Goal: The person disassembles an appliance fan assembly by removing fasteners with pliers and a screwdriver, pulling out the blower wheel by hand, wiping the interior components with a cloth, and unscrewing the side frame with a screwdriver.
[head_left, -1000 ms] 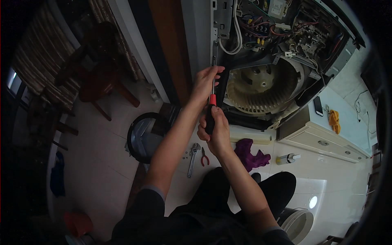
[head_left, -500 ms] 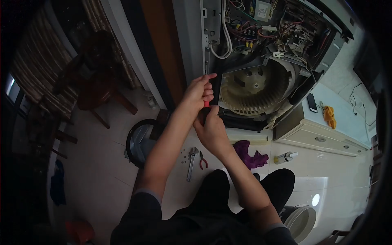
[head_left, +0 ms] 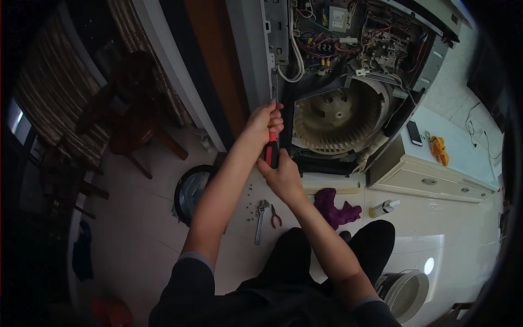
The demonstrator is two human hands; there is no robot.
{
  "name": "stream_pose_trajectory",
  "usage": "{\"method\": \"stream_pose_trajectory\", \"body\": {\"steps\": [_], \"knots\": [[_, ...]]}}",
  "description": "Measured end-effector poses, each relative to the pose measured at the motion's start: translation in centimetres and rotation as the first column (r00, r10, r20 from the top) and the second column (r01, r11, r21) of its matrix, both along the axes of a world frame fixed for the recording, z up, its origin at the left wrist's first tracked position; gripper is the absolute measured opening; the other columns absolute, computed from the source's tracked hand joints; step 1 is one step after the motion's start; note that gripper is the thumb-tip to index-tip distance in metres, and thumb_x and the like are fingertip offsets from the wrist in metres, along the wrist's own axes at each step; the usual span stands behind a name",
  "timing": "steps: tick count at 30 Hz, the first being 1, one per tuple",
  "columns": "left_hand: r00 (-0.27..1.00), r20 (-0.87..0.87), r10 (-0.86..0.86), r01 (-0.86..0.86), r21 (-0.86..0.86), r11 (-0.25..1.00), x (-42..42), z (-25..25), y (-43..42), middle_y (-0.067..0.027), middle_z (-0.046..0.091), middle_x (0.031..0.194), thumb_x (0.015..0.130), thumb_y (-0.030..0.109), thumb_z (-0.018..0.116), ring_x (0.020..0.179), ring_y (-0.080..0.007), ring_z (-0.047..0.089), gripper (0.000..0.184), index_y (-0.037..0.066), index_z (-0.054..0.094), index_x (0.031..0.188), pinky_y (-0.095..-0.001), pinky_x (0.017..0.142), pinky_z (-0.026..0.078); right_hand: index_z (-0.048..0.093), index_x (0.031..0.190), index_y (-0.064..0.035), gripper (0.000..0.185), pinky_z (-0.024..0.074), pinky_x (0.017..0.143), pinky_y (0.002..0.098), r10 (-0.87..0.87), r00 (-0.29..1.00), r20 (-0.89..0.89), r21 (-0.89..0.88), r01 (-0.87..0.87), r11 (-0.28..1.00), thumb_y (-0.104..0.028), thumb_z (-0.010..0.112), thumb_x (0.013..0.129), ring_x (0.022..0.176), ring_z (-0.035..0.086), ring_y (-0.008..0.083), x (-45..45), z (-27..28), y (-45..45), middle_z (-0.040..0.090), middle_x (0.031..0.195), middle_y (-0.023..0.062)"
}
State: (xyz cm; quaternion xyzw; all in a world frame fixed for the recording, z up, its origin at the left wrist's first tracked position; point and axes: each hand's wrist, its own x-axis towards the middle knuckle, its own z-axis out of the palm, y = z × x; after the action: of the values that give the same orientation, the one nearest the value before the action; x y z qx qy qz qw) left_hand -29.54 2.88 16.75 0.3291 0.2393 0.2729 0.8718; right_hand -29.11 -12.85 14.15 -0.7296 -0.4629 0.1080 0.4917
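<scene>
A screwdriver with a red and black handle points away from me along the left edge of an opened metal appliance cabinet. My left hand is closed around its front part, near the shaft. Lower down, my right hand grips the rear of the handle. The shaft runs up beside the cabinet's side frame; where its tip sits I cannot make out. Just right of my hands is a dusty blower wheel in its housing. Wires and a circuit board show above it.
On the floor lie an adjustable wrench, red-handled pliers, several small screws, a purple cloth and a bottle. A bucket stands lower right. The cabinet top at right holds a phone and yellow cloth.
My left index finger, stretched out before, now curls in at the shaft. More of the screwdriver handle shows between my hands, and my right hand sits slightly lower. The view has shifted a little.
</scene>
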Motion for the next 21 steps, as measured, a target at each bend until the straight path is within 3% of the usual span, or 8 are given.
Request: {"method": "stream_pose_trajectory", "body": {"steps": [2, 3, 6, 7, 10, 12, 20, 21], "knots": [[0.988, 0.143, -0.051, 0.076, -0.175, 0.982, 0.4, -0.7, 1.0, 0.0052, 0.028, 0.059, 0.098, 0.028, 0.049, 0.044, -0.0058, 0.022, 0.026, 0.003, 0.051, 0.087, -0.0221, 0.038, 0.020, 0.051, 0.091, -0.0056, 0.024, 0.0302, 0.035, 0.0247, 0.387, 0.314, -0.867, 0.272, -0.353, 0.895, -0.025, 0.063, 0.086, 0.035, 0.045, 0.0158, 1.1, 1.4, -1.0, 0.048, 0.054, -0.0009], [0.952, 0.298, -0.070, 0.173, -0.333, 0.927, 0.7, -1.1, 1.4, 0.0056, 0.027, 0.059, 0.098, 0.027, 0.049, 0.043, -0.0060, 0.021, 0.026, 0.003, 0.050, 0.087, -0.0220, 0.038, 0.019, 0.051, 0.091, -0.0056, 0.024, 0.0302, 0.035, 0.0247, 0.386, 0.317, -0.867, 0.270, -0.352, 0.896, -0.025, 0.063, 0.086, 0.035, 0.045, 0.0158, 1.8, 1.3, -1.1, 0.048, 0.054, -0.0009], [0.836, 0.540, -0.096, 0.371, -0.429, 0.824, 1.0, -1.7, 1.5, 0.0062, 0.028, 0.059, 0.098, 0.025, 0.048, 0.043, -0.0056, 0.021, 0.025, 0.002, 0.052, 0.089, -0.0212, 0.037, 0.019, 0.048, 0.085, -0.0082, 0.023, 0.0252, 0.032, 0.0253, 0.479, -0.363, -0.800, 0.595, -0.365, 0.716, -0.029, 0.056, 0.089, 0.033, 0.037, 0.0118, 3.3, 0.8, -0.8, 0.045, 0.054, -0.0013], [0.836, 0.540, -0.098, 0.371, -0.425, 0.825, 1.0, -1.1, 1.5, 0.0062, 0.028, 0.059, 0.098, 0.025, 0.048, 0.043, -0.0056, 0.021, 0.025, 0.002, 0.052, 0.089, -0.0212, 0.037, 0.019, 0.048, 0.085, -0.0082, 0.023, 0.0252, 0.032, 0.0253, 0.482, -0.362, -0.798, 0.597, -0.366, 0.714, -0.029, 0.056, 0.089, 0.033, 0.037, 0.0118, 3.1, 1.2, -0.4, 0.045, 0.054, -0.0013], [0.950, 0.302, -0.083, 0.185, -0.326, 0.927, -0.1, 0.2, -0.4, 0.0052, 0.030, 0.059, 0.100, 0.027, 0.044, 0.043, -0.0062, 0.022, 0.025, 0.004, 0.054, 0.097, -0.0212, 0.038, 0.021, 0.052, 0.073, -0.0007, 0.032, 0.0407, 0.038, 0.0290, 0.074, 0.854, -0.515, -0.227, -0.219, 0.949, -0.029, 0.060, 0.084, 0.039, 0.051, 0.0178, 1.5, 3.0, -0.5, 0.057, 0.061, 0.0096], [0.982, -0.189, -0.013, 0.018, 0.027, 0.999, -0.2, 3.2, -3.3, 0.0041, 0.031, 0.060, 0.102, 0.031, 0.038, 0.043, -0.0071, 0.022, 0.028, 0.008, 0.053, 0.106, -0.0219, 0.037, 0.022, 0.052, 0.074, -0.0015, 0.030, 0.0398, 0.038, 0.0283, 0.121, 0.811, -0.573, -0.189, -0.274, 0.943, -0.029, 0.060, 0.085, 0.039, 0.050, 0.0172, 2.2, 2.5, -0.9, 0.057, 0.060, 0.0087], [0.991, -0.124, -0.043, 0.054, 0.093, 0.994, 1.0, 1.1, -2.3, 0.0044, 0.027, 0.057, 0.103, 0.033, 0.033, 0.042, -0.0068, 0.020, 0.030, 0.010, 0.051, 0.109, -0.0235, 0.035, 0.020, 0.051, 0.082, -0.0071, 0.023, 0.0335, 0.037, 0.0238, 0.482, 0.319, -0.816, 0.225, -0.593, 0.773, -0.029, 0.057, 0.089, 0.039, 0.047, 0.0127, 4.9, -0.6, -1.2, 0.053, 0.054, 0.0024], [0.996, -0.041, -0.080, 0.081, 0.008, 0.997, 1.0, 1.2, -2.2, 0.0045, 0.027, 0.057, 0.103, 0.032, 0.034, 0.042, -0.0062, 0.019, 0.030, 0.008, 0.051, 0.108, -0.0230, 0.035, 0.020, 0.048, 0.082, -0.0095, 0.021, 0.0281, 0.037, 0.0226, 0.520, -0.268, -0.811, 0.580, -0.485, 0.654, -0.028, 0.053, 0.091, 0.036, 0.040, 0.0099, 4.3, -0.4, -1.3, 0.047, 0.052, -0.0005]]}}
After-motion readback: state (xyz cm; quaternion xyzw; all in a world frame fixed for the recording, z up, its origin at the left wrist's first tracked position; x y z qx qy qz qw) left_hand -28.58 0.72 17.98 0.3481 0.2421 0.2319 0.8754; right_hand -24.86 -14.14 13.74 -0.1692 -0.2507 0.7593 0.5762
